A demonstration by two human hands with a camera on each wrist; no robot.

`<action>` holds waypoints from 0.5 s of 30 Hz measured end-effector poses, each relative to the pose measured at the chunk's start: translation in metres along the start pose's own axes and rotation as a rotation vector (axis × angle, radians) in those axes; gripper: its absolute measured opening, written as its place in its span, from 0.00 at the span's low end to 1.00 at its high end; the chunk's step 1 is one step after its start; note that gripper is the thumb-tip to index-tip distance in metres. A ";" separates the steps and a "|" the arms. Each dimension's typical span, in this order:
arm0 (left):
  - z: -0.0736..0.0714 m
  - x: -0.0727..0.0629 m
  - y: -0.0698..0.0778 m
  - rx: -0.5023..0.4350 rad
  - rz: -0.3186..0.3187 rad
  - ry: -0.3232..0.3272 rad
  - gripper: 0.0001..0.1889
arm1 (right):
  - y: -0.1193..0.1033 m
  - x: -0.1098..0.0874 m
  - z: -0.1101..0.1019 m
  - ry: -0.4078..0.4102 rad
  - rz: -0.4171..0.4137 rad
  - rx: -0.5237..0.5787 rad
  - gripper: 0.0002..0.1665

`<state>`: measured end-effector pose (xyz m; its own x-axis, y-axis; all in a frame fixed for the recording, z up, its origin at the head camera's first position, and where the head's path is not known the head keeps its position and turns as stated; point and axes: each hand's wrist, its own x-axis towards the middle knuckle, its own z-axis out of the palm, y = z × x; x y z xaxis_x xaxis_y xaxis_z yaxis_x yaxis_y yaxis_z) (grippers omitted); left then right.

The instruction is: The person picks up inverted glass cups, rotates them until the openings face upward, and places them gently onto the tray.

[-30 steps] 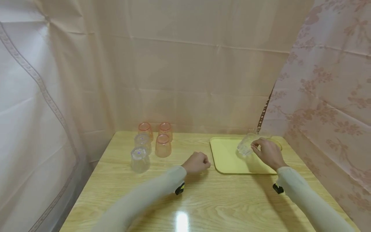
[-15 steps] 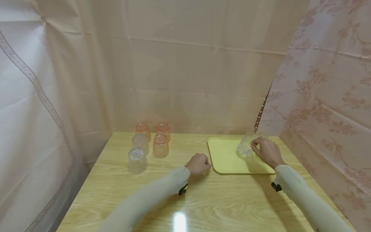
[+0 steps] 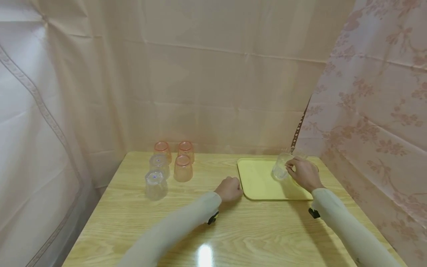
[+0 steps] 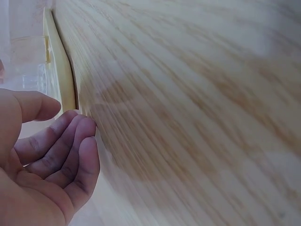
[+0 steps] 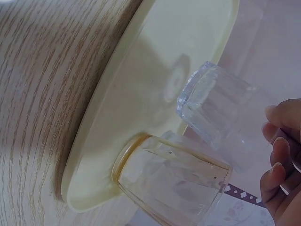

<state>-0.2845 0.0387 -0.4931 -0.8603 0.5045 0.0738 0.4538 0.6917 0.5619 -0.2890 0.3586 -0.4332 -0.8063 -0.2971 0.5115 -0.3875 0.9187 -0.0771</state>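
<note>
A clear drinking glass [image 3: 279,170] is at the middle of the yellow tray [image 3: 255,178]. My right hand [image 3: 305,173] pinches its upper rim between thumb and fingers. In the right wrist view the glass [image 5: 207,101] has its base toward the tray, a small gap seeming to separate them. Beside it on the tray stands a second glass with an amber tint [image 5: 171,176], mostly hidden behind my hand in the head view. My left hand [image 3: 229,189] lies by the tray's front left corner, fingers loosely curled, holding nothing.
At the table's back left, upside-down tumblers stand grouped: three orange-pink ones, including a front one [image 3: 183,168], and two clear ones, the nearer [image 3: 156,185] in front. A beige curtain [image 3: 213,92] hangs behind the table [image 3: 253,230], a floral cloth [image 3: 377,122] at the right.
The clear glass has gone from tilted to more upright over the tray, still in my right hand. My left hand has barely moved. The head view has shifted slightly right.
</note>
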 end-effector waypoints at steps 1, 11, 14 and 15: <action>0.000 0.001 0.001 0.011 -0.001 0.002 0.27 | 0.000 0.001 0.000 0.000 0.000 0.002 0.06; 0.002 0.005 0.008 0.066 -0.009 0.013 0.27 | 0.004 0.004 0.004 0.006 -0.019 -0.004 0.06; 0.003 0.004 0.009 0.051 0.003 0.014 0.28 | 0.005 0.004 0.006 -0.007 -0.013 -0.002 0.07; 0.003 0.003 0.010 0.048 0.005 0.011 0.28 | 0.005 0.004 0.006 -0.013 -0.012 -0.001 0.07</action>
<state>-0.2824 0.0487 -0.4894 -0.8602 0.5026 0.0863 0.4689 0.7131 0.5211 -0.2967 0.3604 -0.4367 -0.8074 -0.3111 0.5012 -0.3965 0.9153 -0.0706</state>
